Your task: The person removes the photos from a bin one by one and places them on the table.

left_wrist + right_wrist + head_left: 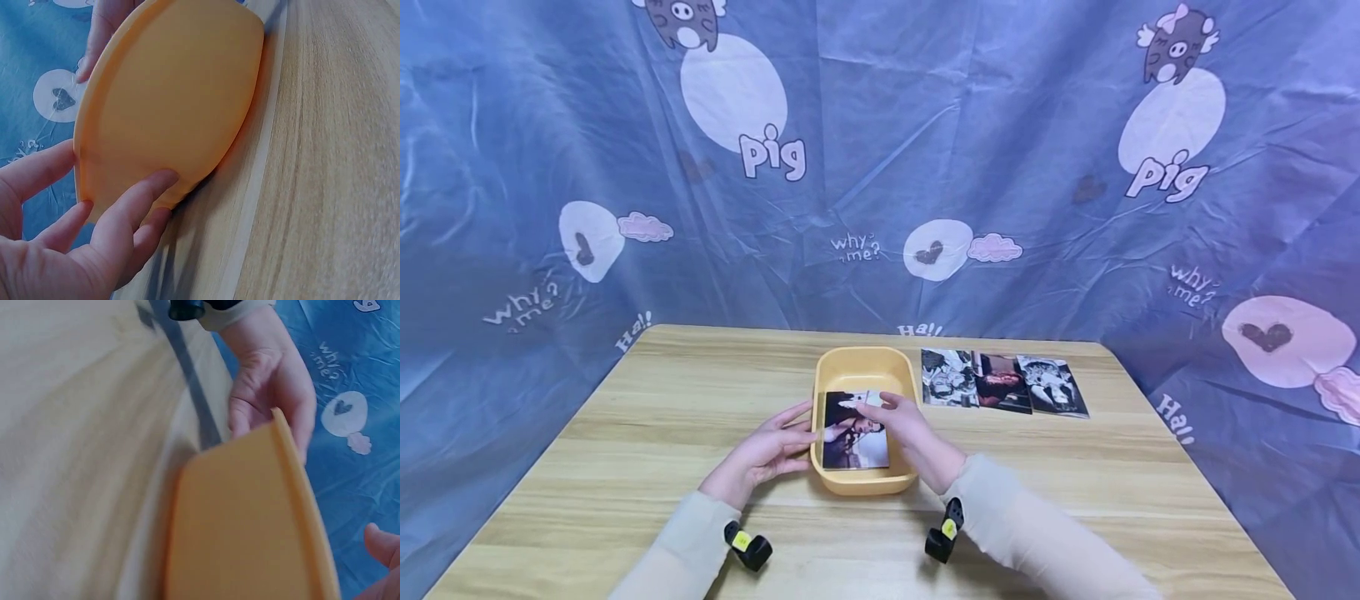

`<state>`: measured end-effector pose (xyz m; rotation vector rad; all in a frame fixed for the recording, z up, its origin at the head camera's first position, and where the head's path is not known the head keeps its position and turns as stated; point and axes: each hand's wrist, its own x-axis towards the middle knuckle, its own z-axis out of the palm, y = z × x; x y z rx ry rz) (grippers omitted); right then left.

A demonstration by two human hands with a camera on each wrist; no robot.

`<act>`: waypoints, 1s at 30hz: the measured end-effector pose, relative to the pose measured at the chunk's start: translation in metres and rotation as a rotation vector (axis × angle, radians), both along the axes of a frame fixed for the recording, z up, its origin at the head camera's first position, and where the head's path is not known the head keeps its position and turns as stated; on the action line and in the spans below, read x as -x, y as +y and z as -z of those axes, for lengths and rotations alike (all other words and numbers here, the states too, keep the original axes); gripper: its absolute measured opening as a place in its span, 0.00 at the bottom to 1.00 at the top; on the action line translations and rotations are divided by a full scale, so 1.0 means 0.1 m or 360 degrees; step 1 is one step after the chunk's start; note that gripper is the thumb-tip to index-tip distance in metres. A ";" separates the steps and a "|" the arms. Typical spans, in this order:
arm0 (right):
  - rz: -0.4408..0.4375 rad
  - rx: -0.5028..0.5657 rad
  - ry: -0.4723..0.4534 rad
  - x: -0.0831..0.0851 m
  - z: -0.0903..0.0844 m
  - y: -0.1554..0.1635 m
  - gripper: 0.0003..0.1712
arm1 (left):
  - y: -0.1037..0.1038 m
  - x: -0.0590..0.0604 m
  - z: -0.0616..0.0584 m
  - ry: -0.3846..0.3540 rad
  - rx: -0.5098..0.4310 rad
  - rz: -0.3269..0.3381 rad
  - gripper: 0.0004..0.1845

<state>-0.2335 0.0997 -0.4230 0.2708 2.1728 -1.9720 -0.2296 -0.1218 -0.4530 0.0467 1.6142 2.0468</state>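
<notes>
A pale-yellow plastic box [865,358] stands on the wooden table, its rim facing up. Inside its near part lies a photo card [854,446] showing a person and a light background; whether more cards lie beneath it is hidden. At the left wall, my left hand [772,448] touches the box with spread fingers [140,200]. My right hand [913,429] reaches over the right rim, extended fingers touching the card's upper right part. Only a fingertip of that hand [382,547] shows in the right wrist view, so its contact is hidden there.
To the right of the box, three picture cards lie in a slightly overlapping row: a black-and-white one [949,379], a dark reddish one [1002,383] and another black-and-white one [1051,386]. A blue printed cloth [880,167] hangs behind the wooden table [700,392].
</notes>
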 end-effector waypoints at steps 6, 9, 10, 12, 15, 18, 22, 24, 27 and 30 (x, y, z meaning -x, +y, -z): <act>0.0074 -0.0012 -0.0035 0.00 0.12 -0.07 0.43 | -0.03 0.00 -0.01 0.0008 0.0018 -0.0010 0.42; 0.0083 -0.0012 -0.0083 0.03 0.17 -0.07 0.43 | -0.02 0.00 0.00 0.0009 0.0027 -0.0011 0.41; 0.0085 -0.0011 -0.0103 0.04 0.19 -0.06 0.43 | -0.02 0.00 0.00 0.0006 0.0024 -0.0008 0.41; 0.0082 -0.0040 -0.0114 0.05 0.20 -0.04 0.42 | 0.00 0.00 0.01 0.0001 0.0020 -0.0003 0.41; 0.0074 -0.0067 -0.0059 0.07 0.20 -0.04 0.39 | 0.01 0.00 0.01 -0.0021 0.0008 -0.0016 0.41; 0.0104 -0.0086 0.0054 0.07 0.20 -0.03 0.36 | 0.01 0.01 0.01 -0.0038 0.0004 -0.0040 0.41; 0.0185 -0.0076 0.0156 0.06 0.21 -0.04 0.36 | 0.00 0.01 0.02 -0.0034 -0.0005 -0.0040 0.41; 0.0206 -0.0062 0.0172 0.06 0.22 -0.04 0.36 | 0.00 0.01 0.02 -0.0023 -0.0007 -0.0026 0.42; 0.0217 -0.0042 0.0177 0.06 0.22 -0.03 0.36 | 0.00 0.01 0.04 -0.0012 -0.0003 -0.0016 0.42; 0.0237 -0.0027 0.0191 0.06 0.23 -0.02 0.34 | 0.00 0.02 0.05 -0.0005 0.0001 -0.0007 0.42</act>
